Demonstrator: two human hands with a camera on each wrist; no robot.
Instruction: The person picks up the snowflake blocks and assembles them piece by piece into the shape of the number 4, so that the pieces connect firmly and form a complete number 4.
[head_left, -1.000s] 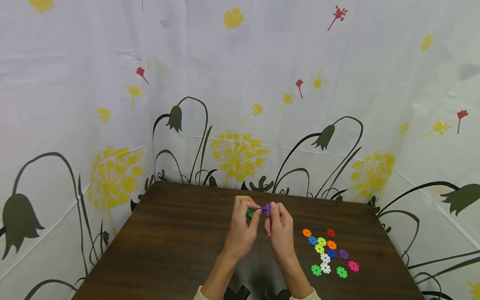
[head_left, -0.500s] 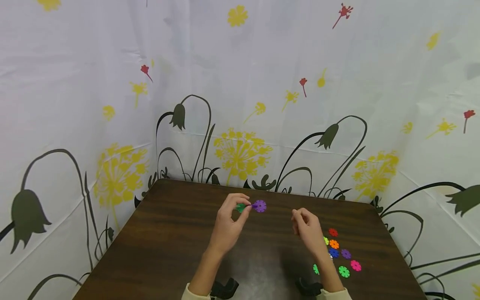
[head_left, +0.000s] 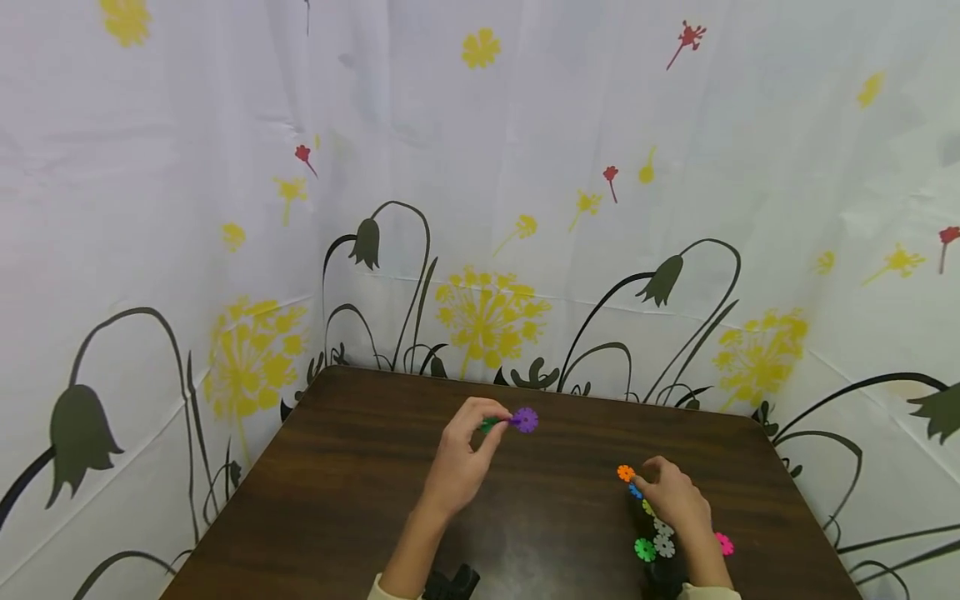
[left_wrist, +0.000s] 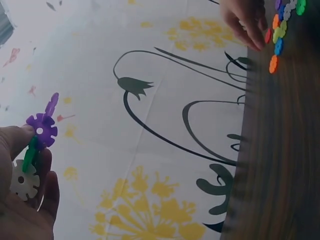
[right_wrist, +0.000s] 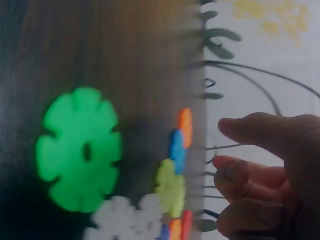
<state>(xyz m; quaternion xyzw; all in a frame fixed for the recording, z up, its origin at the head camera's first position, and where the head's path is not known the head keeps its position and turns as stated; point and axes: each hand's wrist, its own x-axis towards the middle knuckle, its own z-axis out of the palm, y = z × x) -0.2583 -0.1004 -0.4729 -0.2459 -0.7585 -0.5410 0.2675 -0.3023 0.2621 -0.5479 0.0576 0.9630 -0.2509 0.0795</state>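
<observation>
My left hand (head_left: pixel 453 475) pinches a small chain of notched plastic discs above the table. In the left wrist view the chain shows a purple disc (left_wrist: pixel 48 134) joined to a second purple disc (left_wrist: pixel 51 104) seen edge-on. A green disc (left_wrist: pixel 30 156) and a white disc (left_wrist: pixel 29 186) sit lower in the chain, partly behind the fingers. Over the loose discs at the right hovers my right hand (head_left: pixel 681 500), thumb and fingers apart and nothing between them. Its fingertips are near an orange disc (head_left: pixel 626 473) and a blue disc (head_left: pixel 636 491).
Loose green (head_left: pixel 644 550), white (head_left: pixel 664 547) and pink (head_left: pixel 723 543) discs lie on the dark wooden table (head_left: pixel 337 483), with others hidden under my right hand. A patterned curtain (head_left: pixel 480 167) stands behind the table's far edge.
My right hand let go of the purple disc in the chain, then moved right and down over the loose discs. The left hand keeps its grip on the chain.
</observation>
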